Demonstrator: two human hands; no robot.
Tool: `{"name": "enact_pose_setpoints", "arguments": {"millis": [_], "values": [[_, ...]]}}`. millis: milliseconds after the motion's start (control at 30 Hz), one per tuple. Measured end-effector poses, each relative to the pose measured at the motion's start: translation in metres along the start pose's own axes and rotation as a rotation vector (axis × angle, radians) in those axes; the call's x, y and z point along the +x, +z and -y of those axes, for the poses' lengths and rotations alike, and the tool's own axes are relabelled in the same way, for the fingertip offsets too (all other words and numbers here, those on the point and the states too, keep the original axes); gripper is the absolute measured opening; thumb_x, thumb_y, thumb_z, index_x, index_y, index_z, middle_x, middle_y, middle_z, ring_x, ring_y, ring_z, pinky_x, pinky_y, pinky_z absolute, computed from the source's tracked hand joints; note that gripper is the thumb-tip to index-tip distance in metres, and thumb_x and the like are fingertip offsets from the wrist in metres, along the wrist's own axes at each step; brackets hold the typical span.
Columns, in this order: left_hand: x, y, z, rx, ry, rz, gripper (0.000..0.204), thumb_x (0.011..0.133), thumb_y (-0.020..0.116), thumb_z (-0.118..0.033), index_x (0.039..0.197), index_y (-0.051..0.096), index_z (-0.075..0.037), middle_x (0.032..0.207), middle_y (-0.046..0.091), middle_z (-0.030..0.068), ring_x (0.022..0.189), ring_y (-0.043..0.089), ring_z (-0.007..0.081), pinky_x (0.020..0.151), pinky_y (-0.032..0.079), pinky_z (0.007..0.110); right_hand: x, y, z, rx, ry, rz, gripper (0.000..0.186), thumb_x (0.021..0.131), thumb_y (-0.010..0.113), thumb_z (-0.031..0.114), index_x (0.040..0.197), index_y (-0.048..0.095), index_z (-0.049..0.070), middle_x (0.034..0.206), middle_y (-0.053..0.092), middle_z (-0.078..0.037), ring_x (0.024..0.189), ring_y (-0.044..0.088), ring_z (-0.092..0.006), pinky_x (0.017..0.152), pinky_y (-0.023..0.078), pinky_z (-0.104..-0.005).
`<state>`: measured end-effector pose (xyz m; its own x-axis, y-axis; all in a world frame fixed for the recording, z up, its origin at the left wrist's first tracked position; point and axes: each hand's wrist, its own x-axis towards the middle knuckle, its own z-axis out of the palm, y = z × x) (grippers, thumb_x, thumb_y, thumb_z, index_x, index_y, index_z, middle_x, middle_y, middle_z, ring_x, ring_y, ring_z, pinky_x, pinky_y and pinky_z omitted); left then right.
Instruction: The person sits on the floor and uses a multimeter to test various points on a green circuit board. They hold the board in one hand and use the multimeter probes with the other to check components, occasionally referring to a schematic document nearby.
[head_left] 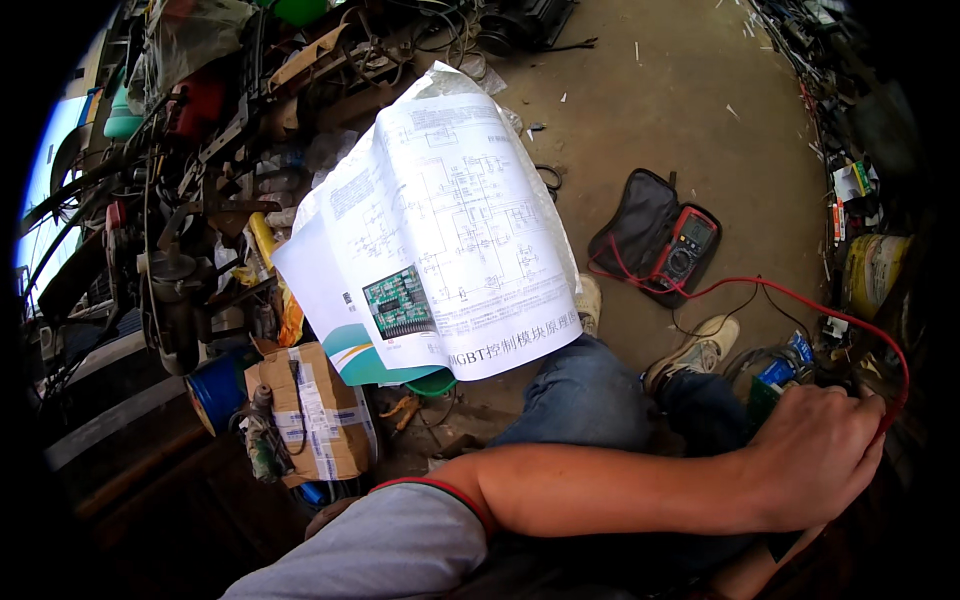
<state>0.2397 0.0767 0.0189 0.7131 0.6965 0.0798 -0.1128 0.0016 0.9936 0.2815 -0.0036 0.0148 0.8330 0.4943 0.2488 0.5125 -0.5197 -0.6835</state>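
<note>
My left forearm crosses the lower part of the view to the right. At its end my left hand (822,450) is closed, with the red test lead (850,316) running into its fingers; the lead's tip is hidden. Part of a green circuit board (765,398) shows just beyond that hand. Only a strip of my right forearm (790,556) appears beneath the left; my right hand is hidden. A red and black multimeter (690,245) lies in its opened black case (640,215) on the floor, leads plugged in. Left of it, a large printed sheet (480,220) shows circuit diagrams and a board picture.
A taped cardboard box (310,410) stands at lower left beside a blue spool (215,392). Scrap metal parts (180,230) crowd the left side. My shoes (700,350) rest on the concrete floor (650,90). A yellow roll (875,275) and clutter line the right.
</note>
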Motion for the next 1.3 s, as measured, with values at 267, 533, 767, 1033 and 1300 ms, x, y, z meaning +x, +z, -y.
{"name": "enact_pose_setpoints", "arguments": {"millis": [267, 533, 767, 1033, 1300], "values": [[-0.009, 0.000, 0.001, 0.033, 0.004, 0.178, 0.036, 0.086, 0.051, -0.014, 0.105, 0.050, 0.017, 0.063, 0.057, 0.0170, 0.062, 0.059, 0.0311, 0.057, 0.044, 0.041, -0.002, 0.000, 0.001, -0.013, -0.007, -0.011, 0.028, 0.097, 0.047, 0.016, 0.118, 0.053, -0.002, 0.110, 0.059, -0.012, 0.100, 0.056, -0.0179, 0.089, 0.042, -0.0282], [-0.010, 0.002, 0.003, 0.012, -0.026, 0.194, 0.035, 0.086, 0.051, -0.015, 0.107, 0.050, 0.013, 0.065, 0.057, 0.0158, 0.063, 0.059, 0.0314, 0.059, 0.044, 0.042, -0.002, 0.000, 0.003, -0.020, -0.022, -0.009, 0.027, 0.097, 0.046, 0.015, 0.117, 0.053, -0.002, 0.110, 0.058, -0.013, 0.099, 0.057, -0.0187, 0.089, 0.043, -0.0291], [-0.014, 0.006, -0.002, 0.081, 0.019, 0.193, 0.036, 0.085, 0.051, -0.015, 0.109, 0.047, 0.011, 0.071, 0.058, 0.0133, 0.064, 0.059, 0.0312, 0.059, 0.044, 0.041, 0.000, 0.000, 0.004, -0.018, -0.034, -0.007, 0.026, 0.097, 0.046, 0.014, 0.116, 0.053, -0.003, 0.109, 0.058, -0.013, 0.099, 0.057, -0.0195, 0.089, 0.043, -0.0298], [-0.018, 0.000, -0.003, 0.012, 0.012, 0.185, 0.024, 0.084, 0.053, -0.016, 0.096, 0.052, 0.005, 0.072, 0.058, 0.0138, 0.066, 0.059, 0.0309, 0.061, 0.043, 0.042, -0.001, 0.001, 0.005, -0.017, -0.042, -0.008, 0.025, 0.096, 0.046, 0.013, 0.115, 0.052, -0.003, 0.109, 0.058, -0.014, 0.099, 0.057, -0.0204, 0.088, 0.043, -0.0307], [-0.020, 0.007, -0.002, 0.067, 0.003, 0.199, 0.024, 0.085, 0.053, -0.017, 0.089, 0.054, 0.006, 0.074, 0.058, 0.0152, 0.067, 0.059, 0.0307, 0.062, 0.042, 0.043, -0.002, 0.002, 0.005, -0.014, -0.048, -0.009, 0.024, 0.096, 0.046, 0.012, 0.114, 0.052, -0.003, 0.109, 0.057, -0.014, 0.099, 0.057, -0.0212, 0.088, 0.043, -0.0315]]}}
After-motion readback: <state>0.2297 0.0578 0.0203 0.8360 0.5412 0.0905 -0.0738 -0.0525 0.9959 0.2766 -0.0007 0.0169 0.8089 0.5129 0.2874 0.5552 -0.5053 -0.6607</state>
